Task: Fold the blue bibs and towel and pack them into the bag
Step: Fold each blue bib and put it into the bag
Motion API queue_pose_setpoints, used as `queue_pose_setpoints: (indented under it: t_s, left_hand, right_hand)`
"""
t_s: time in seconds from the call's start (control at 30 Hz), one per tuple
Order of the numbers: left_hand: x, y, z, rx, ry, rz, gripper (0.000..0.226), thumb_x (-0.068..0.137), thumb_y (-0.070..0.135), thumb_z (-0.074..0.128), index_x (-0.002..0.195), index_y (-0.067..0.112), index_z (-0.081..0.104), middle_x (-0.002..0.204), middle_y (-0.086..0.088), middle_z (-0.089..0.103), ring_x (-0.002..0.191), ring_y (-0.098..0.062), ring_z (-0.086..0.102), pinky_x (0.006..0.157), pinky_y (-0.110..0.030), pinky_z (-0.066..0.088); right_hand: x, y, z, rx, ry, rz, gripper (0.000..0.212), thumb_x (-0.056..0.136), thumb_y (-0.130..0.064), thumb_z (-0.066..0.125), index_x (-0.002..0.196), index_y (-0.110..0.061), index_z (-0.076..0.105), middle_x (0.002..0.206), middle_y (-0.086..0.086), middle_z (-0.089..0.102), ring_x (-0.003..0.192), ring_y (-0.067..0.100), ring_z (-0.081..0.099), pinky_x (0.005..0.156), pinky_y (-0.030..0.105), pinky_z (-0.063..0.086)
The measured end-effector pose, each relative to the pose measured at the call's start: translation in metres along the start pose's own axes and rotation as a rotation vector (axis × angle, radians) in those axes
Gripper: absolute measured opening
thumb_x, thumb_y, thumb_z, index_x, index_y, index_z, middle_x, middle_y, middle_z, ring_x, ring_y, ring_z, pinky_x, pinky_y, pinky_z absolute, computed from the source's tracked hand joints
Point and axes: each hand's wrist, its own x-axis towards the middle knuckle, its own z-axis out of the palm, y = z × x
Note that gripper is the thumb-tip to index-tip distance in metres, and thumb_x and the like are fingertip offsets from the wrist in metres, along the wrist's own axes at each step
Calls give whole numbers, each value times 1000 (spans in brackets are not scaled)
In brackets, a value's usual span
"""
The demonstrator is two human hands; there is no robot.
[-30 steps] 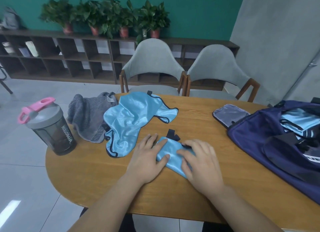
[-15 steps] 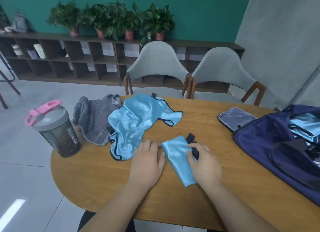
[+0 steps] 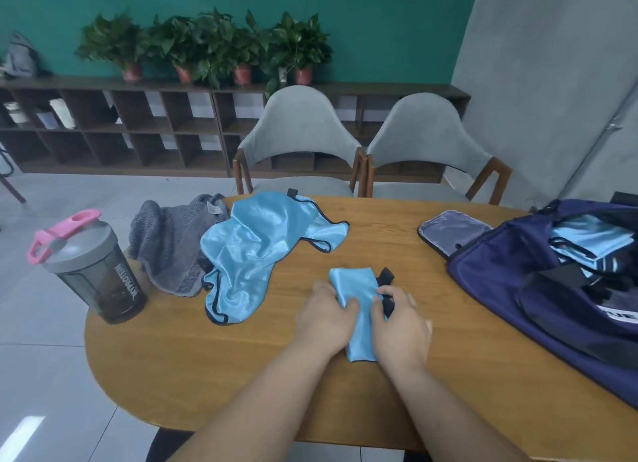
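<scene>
The left hand (image 3: 324, 318) and right hand (image 3: 402, 323) each close their grip on a side edge of the folded bib (image 3: 357, 289), which lies on the table (image 3: 207, 375) near its front edge. The open bag (image 3: 518, 282) sits well apart to the right. A loose bib (image 3: 262, 251) and a grey towel (image 3: 172, 244) lie to the far left, with a shaker bottle (image 3: 93, 271) at the left rim. Two chairs (image 3: 300, 133) stand behind.

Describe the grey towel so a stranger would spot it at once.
Start at the wooden table. At its far left edge, between the shaker bottle and the loose blue bib, lies the grey towel. It alone is ribbed grey cloth, not shiny blue.
</scene>
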Motion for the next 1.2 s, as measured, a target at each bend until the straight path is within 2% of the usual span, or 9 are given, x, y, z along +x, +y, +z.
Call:
queue_pose_setpoints:
  t_s: [0.1, 0.2, 0.27, 0.4, 0.6, 0.7, 0.8, 0.97, 1.2]
  left_hand:
    - [-2, 18, 0, -434, -38, -189, 36, 89, 37, 78, 112, 15, 60, 94, -1, 72, 81, -16, 71, 72, -33, 58]
    - [-7, 31, -2, -609, -121, -278, 24, 90, 27, 82, 101, 8, 73, 94, -8, 78, 77, -18, 74, 60, -27, 56]
    - [-10, 36, 2, -644, -123, -246, 20, 92, 23, 80, 104, 10, 71, 96, -8, 78, 80, -21, 75, 62, -29, 58]
    - [-14, 47, 7, -661, -89, -127, 11, 98, 21, 71, 108, 20, 67, 101, -8, 79, 89, -27, 77, 84, -49, 64]
    - [-21, 95, 20, -739, -288, -33, 16, 101, 18, 69, 117, 14, 68, 106, -8, 80, 97, -28, 78, 92, -53, 62]
    - [-29, 122, 35, -801, -439, -37, 19, 102, 15, 68, 121, 13, 69, 108, -9, 80, 101, -31, 77, 95, -55, 60]
    - [-40, 141, 54, -794, -559, -43, 19, 102, 16, 68, 121, 13, 70, 107, -10, 80, 101, -32, 77, 94, -54, 61]
    - [-57, 159, 96, -756, -614, -39, 21, 101, 17, 71, 122, 14, 68, 107, -10, 80, 96, -31, 78, 89, -53, 63]
    - [-77, 197, 137, -676, -703, 88, 22, 105, 20, 63, 126, 19, 69, 114, -3, 78, 96, -23, 79, 79, -48, 66]
  right_hand:
    - [0, -1, -3, 59, 2, 19, 16, 101, -32, 60, 116, -39, 62, 105, -21, 60, 82, -6, 53, 88, 31, 32]
    - [0, 0, -5, 195, -3, 51, 15, 100, -33, 62, 113, -39, 64, 106, -23, 65, 94, 2, 61, 92, 36, 47]
    - [3, 1, -11, 366, -36, 105, 13, 99, -32, 64, 109, -39, 65, 101, -19, 71, 95, 4, 67, 89, 38, 54]
    - [19, 10, -31, 604, -143, 211, 12, 93, -42, 70, 104, -40, 65, 92, -6, 75, 84, 14, 73, 84, 49, 60]
    - [49, 28, -112, 717, -252, 269, 38, 94, -43, 76, 126, -26, 63, 114, -4, 76, 99, 10, 75, 89, 35, 59]
    - [56, 43, -156, 765, -301, 328, 57, 89, -50, 79, 136, -23, 63, 125, -4, 74, 111, 14, 73, 101, 41, 57]
    - [45, 54, -190, 904, -345, 382, 36, 100, -33, 70, 131, -18, 67, 119, 1, 78, 110, 20, 75, 100, 44, 57]
    - [33, 84, -221, 879, -210, 320, 36, 101, -24, 68, 137, -26, 65, 126, 0, 76, 114, 24, 73, 105, 53, 54]
    - [52, 116, -270, 898, 124, 407, 34, 101, -16, 70, 132, -30, 68, 118, 3, 78, 102, 27, 77, 88, 50, 63]
